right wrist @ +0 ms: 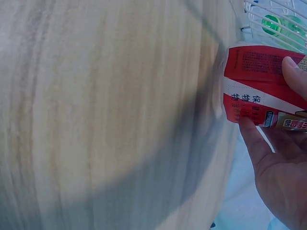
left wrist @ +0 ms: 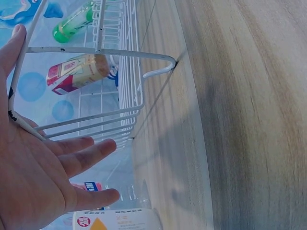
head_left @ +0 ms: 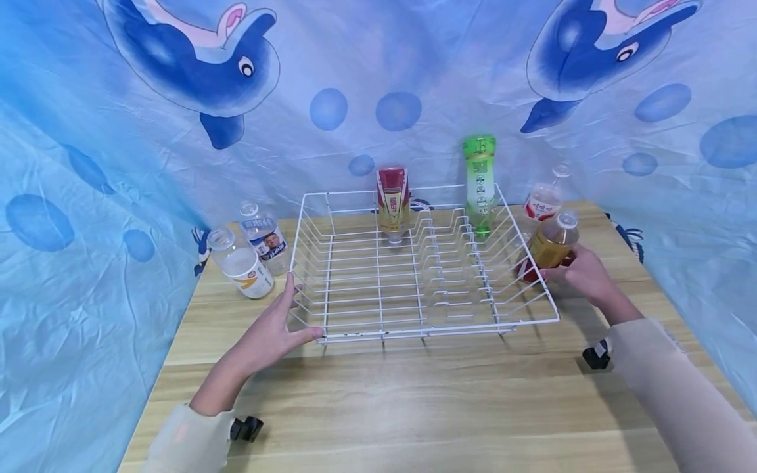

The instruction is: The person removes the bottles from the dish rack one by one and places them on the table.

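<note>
Right of wire rack [head_left: 414, 332]: red-labelled bottle [head_left: 545, 248], neck up, long axis upright; right fingers [right wrist: 255, 142] pinching it, left fingers [left wrist: 91, 156] spread.

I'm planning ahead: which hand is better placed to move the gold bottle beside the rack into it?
Probably the right hand: it grips the gold bottle beside the rack, whereas the left hand is at the rack's left front corner.

Head looks down; wrist views share the rack [head_left: 422, 332].

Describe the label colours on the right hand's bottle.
The label is red, white and gold; the right wrist view shows it best.
</note>
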The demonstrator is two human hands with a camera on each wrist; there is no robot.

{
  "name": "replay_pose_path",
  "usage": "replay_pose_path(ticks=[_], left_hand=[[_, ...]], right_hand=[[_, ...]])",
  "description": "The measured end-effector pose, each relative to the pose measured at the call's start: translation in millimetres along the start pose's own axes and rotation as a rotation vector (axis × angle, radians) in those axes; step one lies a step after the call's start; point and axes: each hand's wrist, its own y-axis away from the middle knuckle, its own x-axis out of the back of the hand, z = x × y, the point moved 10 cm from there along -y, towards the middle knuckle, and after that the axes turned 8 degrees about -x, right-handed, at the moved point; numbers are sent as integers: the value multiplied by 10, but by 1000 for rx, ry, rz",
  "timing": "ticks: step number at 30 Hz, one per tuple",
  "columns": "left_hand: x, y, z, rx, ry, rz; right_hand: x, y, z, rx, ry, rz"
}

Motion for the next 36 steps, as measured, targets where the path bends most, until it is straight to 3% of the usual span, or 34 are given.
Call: replay_pose_path(ticks=[18,22,25,28,31,36], left_hand=[[11,23,22,-11,16,12],[-5,7,28,-18,32,15],[-10,2,18,-13,33,17],[-7,6,9,-7,27,18],[-5,14,7,-4,25,15],[-6,12,2,-11,24,17]], right_hand=[[-70,6,-2,31,-7,-20],[21,72,-43,47,-35,-7],[182,138,-144,80,-44,51],[420,241,-354,188,27,203],[599,410,-652,328,205,380],[583,788,-1330,748,476,616]])
